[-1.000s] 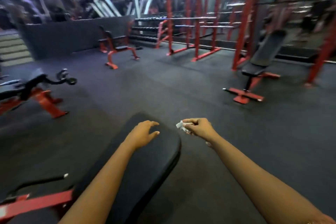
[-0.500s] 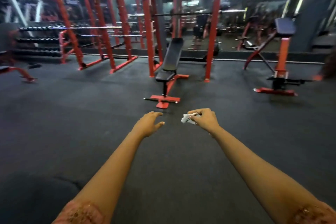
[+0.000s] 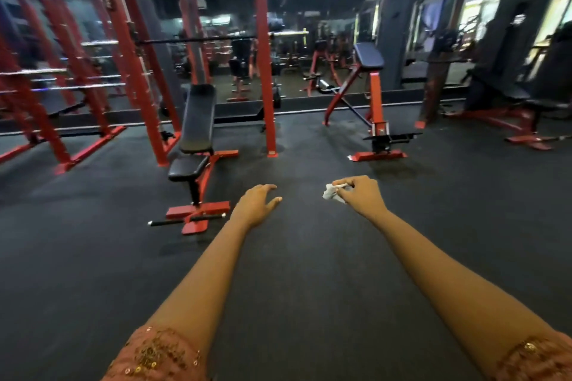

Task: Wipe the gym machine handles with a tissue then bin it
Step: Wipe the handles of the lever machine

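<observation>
Both my arms stretch forward over the dark rubber floor. My right hand [image 3: 360, 195] pinches a small crumpled white tissue [image 3: 331, 193] between thumb and fingers, held in the air. My left hand [image 3: 257, 204] hovers beside it, palm down, fingers relaxed and holding nothing. No bin is in view. A red and black incline bench [image 3: 195, 139] stands ahead to the left, and a red machine with a black pad [image 3: 370, 96] stands ahead to the right, both well beyond my hands.
Red squat rack uprights [image 3: 264, 71] rise behind the bench, with more red racks [image 3: 62, 86] at the far left. A mirror wall [image 3: 294, 49] runs along the back. Another red-framed machine [image 3: 510, 114] sits at the far right. Dark floor [image 3: 309, 257] lies open between me and the equipment.
The view has swung right: the black pad under my left hand is gone and the bench and racks have shifted left and closer. My hands keep the same pose, tissue still pinched.
</observation>
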Motion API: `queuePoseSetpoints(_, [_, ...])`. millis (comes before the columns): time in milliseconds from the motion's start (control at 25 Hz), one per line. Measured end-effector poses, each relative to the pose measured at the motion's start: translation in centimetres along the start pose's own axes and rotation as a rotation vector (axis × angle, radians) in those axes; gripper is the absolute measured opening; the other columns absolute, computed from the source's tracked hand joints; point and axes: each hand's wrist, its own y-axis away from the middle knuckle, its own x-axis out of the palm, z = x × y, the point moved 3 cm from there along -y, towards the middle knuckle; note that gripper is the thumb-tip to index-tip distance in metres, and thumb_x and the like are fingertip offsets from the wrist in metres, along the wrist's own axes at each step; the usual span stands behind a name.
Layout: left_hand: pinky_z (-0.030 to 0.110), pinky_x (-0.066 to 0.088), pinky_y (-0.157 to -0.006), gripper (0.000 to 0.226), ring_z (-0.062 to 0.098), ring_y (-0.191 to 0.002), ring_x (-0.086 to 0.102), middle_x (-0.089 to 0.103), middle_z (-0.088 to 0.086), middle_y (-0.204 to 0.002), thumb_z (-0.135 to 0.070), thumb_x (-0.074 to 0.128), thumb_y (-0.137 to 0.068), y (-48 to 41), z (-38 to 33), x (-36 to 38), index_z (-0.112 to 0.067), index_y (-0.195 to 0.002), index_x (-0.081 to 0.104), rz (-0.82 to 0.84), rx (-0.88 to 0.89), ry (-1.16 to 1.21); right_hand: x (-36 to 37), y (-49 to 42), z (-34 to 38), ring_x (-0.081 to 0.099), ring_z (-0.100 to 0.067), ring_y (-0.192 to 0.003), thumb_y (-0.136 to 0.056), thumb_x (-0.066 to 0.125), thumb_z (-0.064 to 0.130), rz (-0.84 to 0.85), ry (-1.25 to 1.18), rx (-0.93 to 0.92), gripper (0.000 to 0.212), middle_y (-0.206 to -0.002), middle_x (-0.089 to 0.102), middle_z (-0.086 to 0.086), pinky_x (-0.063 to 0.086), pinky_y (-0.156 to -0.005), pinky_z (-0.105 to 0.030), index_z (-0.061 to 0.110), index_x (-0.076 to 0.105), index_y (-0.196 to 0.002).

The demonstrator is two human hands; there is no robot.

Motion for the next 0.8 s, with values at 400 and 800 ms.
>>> queuePoseSetpoints(400, [0.039, 0.037, -0.104, 0.048, 0.026, -0.125, 0.045, 0.049, 0.01, -0.136, -0.037, 0.051, -0.092, -31.6, -2.6, 8.5, -0.013, -0.133, 0.046, 0.191, 0.247, -0.069, -1.4, -23.9, -10.1, 0.064, -0.024, -0.092, -0.082, 0.059, 0.016, -0.141, 0.236, 0.103, 0.02, -0.097, 0.072, -0.009, 0.048, -0.077, -0.032, 0.016, 0.073, -0.095])
queuePoseSetpoints(800, [0.044, 0.03, -0.109, 0.057, 0.027, -0.131, 0.036, 0.038, 0.008, -0.143, -0.04, 0.047, -0.093, -63.2, -0.6, 12.3, -0.013, -0.142, 0.032, 0.034, 0.164, -0.116, 2.5, -57.6, -15.3, 0.065, -0.021, -0.093, -0.08, 0.057, 0.009, -0.089, 0.289, -0.027, 0.022, -0.098, 0.072, -0.007, 0.034, -0.065, -0.015, 0.013, 0.074, -0.093])
